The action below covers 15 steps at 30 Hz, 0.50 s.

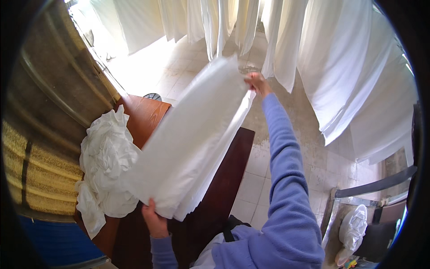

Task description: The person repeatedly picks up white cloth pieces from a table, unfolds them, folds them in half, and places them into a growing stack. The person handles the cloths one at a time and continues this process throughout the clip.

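A long white folded cloth [198,134] is stretched slantwise above a dark reddish-brown table [235,158]. My left hand [155,218] grips its near corner, low in the view. At its far end, my right hand [258,83] holds the edge with the arm reached out. The cloth hangs in several layers along its right side, and its far end is blurred. Left of it, a crumpled heap of white cloth [111,161] lies on the table, touching or partly behind the held cloth.
White cloths [329,67] hang in rows across the far side and right. A brown curtain [57,67] and a blue panel [57,242] stand at the left. A metal frame [331,215] and a white bundle [353,228] are at the lower right, above the tiled floor [252,188].
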Each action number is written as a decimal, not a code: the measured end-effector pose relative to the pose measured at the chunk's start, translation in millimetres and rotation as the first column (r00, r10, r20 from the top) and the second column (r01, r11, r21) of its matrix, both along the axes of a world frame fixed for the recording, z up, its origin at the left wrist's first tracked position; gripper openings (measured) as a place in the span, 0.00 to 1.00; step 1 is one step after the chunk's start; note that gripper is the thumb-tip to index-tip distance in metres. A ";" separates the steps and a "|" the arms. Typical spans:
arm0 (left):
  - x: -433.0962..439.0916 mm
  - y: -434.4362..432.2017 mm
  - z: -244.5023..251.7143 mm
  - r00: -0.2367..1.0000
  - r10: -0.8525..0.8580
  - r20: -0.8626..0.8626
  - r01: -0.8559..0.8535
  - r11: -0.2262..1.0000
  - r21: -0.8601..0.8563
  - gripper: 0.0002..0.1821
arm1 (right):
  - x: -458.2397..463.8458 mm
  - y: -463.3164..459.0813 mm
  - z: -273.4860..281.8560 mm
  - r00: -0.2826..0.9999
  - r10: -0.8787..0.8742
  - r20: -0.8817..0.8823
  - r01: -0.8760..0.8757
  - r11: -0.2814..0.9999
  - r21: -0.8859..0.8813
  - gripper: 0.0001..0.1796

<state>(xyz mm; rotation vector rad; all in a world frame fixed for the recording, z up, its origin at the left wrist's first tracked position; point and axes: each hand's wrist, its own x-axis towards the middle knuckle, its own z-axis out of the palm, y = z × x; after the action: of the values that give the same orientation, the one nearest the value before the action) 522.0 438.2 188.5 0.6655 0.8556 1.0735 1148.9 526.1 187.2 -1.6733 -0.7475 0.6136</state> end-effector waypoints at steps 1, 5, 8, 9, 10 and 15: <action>-3.7 -2.0 -20.8 0.999 -0.003 -0.032 0.000 0.996 -0.084 0.22 | -9.7 3.7 -25.0 0.990 -0.066 0.127 0.090 0.978 -0.190 0.06; -5.9 -9.8 -16.1 0.998 -0.010 -0.058 0.002 0.991 -0.137 0.25 | -6.5 -4.8 -52.8 0.995 -0.037 -0.096 0.037 0.999 0.003 0.10; 8.9 -9.3 21.0 0.997 -0.042 -0.067 0.033 0.992 -0.124 0.23 | -5.9 -7.7 -25.7 1.000 -0.011 -0.023 0.011 0.999 0.031 0.11; 10.3 -6.8 23.4 0.996 -0.068 -0.065 0.059 0.989 -0.135 0.23 | 1.8 -10.7 -28.5 0.998 -0.015 0.067 0.018 0.999 -0.051 0.12; 8.8 -11.0 10.3 0.991 -0.076 -0.110 0.059 0.986 -0.157 0.22 | 9.8 -11.0 -34.4 0.988 0.000 0.154 0.020 0.991 -0.129 0.13; 16.0 -24.2 -2.8 0.972 -0.078 -0.221 0.033 0.980 -0.198 0.22 | -19.5 -0.5 -39.5 0.310 0.169 0.936 0.251 0.935 -0.252 0.24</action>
<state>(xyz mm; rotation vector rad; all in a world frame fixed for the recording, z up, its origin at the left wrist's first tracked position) 538.0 414.0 185.7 0.6527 1.1184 0.8601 1129.4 525.6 147.6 -2.3838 -1.4997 -0.4897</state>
